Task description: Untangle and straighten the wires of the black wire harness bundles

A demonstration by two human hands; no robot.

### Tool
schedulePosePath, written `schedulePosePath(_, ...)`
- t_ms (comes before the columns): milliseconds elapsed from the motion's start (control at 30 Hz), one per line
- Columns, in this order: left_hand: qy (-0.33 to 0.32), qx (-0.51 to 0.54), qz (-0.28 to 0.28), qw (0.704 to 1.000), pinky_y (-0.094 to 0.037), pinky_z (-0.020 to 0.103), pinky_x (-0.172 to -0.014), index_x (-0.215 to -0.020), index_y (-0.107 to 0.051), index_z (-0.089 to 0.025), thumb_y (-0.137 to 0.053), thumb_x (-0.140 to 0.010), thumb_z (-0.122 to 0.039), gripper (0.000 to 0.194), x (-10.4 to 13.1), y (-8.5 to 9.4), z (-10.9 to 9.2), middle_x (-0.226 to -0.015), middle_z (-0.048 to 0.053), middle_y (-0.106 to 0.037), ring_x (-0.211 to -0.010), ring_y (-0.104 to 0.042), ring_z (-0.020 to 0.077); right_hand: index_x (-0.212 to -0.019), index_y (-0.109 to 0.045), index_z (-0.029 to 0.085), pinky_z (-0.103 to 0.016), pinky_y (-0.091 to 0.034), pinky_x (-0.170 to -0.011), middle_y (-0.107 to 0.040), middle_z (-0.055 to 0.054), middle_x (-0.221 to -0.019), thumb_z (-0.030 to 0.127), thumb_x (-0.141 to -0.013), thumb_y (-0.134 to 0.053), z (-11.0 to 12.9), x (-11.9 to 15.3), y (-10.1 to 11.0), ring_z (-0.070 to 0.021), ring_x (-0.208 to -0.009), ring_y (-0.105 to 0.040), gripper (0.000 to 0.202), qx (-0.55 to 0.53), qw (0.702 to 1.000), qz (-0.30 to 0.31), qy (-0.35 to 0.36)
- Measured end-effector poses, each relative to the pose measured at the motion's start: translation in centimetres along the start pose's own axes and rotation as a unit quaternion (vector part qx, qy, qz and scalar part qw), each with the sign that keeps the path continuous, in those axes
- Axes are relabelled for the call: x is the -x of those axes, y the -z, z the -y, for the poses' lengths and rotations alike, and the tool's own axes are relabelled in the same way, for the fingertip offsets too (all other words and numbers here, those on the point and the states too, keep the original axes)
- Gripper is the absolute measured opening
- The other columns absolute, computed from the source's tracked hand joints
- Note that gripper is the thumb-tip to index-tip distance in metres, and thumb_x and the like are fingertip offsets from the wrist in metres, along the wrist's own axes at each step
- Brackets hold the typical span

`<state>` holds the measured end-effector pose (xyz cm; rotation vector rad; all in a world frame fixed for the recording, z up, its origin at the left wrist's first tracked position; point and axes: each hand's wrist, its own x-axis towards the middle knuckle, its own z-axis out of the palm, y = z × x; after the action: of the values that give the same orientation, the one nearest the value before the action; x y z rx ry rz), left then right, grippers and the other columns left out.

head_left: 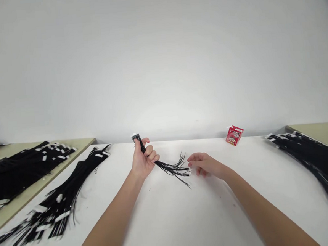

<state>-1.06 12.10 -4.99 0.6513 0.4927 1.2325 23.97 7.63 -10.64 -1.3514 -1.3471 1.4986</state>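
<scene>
Head view showed the black wire bundle [172, 168] slanting over the counter [172, 221], its long axis running rightward from the left hand [144, 161], closed round it below the pale connector [135, 135], to splayed tips just beside the loosely open right hand [207, 165].

L hand [146, 161] grips blk wires [170, 167], ends fanned out. R hand [206, 164] right by wire tips. Red box [234, 136] at back of white table [173, 225].

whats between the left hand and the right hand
In the head view, the fanned-out ends of the black wires lie between them: the left hand grips the bundle, and the right hand is by the tips.
</scene>
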Motion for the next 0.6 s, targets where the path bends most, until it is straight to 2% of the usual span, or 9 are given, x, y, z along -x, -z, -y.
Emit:
schedulePosePath(100,-0.004,0.014,-0.001,1.000,-0.019,0.019,-0.037,-0.074,-0.049,-0.022,-0.036,-0.091,-0.059,0.043,0.3,-0.2,-0.1,-0.046,-0.009,-0.009,-0.035,-0.009,0.0068,-0.094,-0.064,0.019,-0.017,-0.042,-0.040,-0.069,-0.007,-0.100,0.031,-0.073,-0.067,-0.1,0.4,0.2,-0.0076,-0.053,-0.058,0.025,0.003,1.000,0.024,-0.018)
schedulePosePath(200,-0.021,0.041,-0.009,0.999,-0.017,0.019,-0.036,-0.069,-0.045,-0.021,-0.024,-0.095,-0.057,0.049,0.2,-0.4,-0.3,-0.047,-0.008,-0.005,-0.035,-0.004,0.0074,-0.097,-0.068,0.019,-0.019,-0.046,-0.042,-0.069,-0.008,-0.105,0.025,-0.070,-0.069,0.3,1.0,0.3,-0.0112,-0.060,-0.063,0.027,0.005,0.996,0.079,-0.030)
schedulePosePath(300,-0.048,0.074,-0.043,0.995,-0.016,0.019,-0.034,-0.066,-0.041,-0.020,-0.023,-0.096,-0.056,0.051,-0.1,-0.2,-0.5,-0.046,-0.008,-0.005,-0.036,-0.004,0.0075,-0.100,-0.068,0.019,-0.021,-0.049,-0.044,-0.069,-0.009,-0.107,0.024,-0.069,-0.071,1.0,1.6,0.1,-0.0139,-0.064,-0.065,0.031,0.003,0.992,0.121,-0.035)
schedulePosePath(400,-0.065,0.094,-0.081,0.990,-0.016,0.020,-0.034,-0.064,-0.039,-0.020,-0.022,-0.096,-0.056,0.051,-0.4,0.2,-0.8,-0.045,-0.008,-0.006,-0.035,-0.004,0.0076,-0.095,-0.067,0.019,-0.021,-0.050,-0.047,-0.069,-0.009,-0.111,0.027,-0.070,-0.073,1.5,1.9,-0.1,-0.0120,-0.064,-0.065,0.027,-0.002,0.992,0.127,-0.023)
schedulePosePath(600,-0.084,0.091,-0.106,0.987,-0.015,0.020,-0.034,-0.062,-0.035,-0.019,-0.023,-0.095,-0.058,0.053,-0.8,0.5,-0.7,-0.042,-0.008,-0.007,-0.034,-0.006,0.0072,-0.079,-0.063,0.017,-0.022,-0.051,-0.050,-0.070,-0.009,-0.101,0.035,-0.069,-0.076,1.9,2.0,-0.3,-0.0122,-0.064,-0.064,0.024,-0.016,0.994,0.107,-0.001)
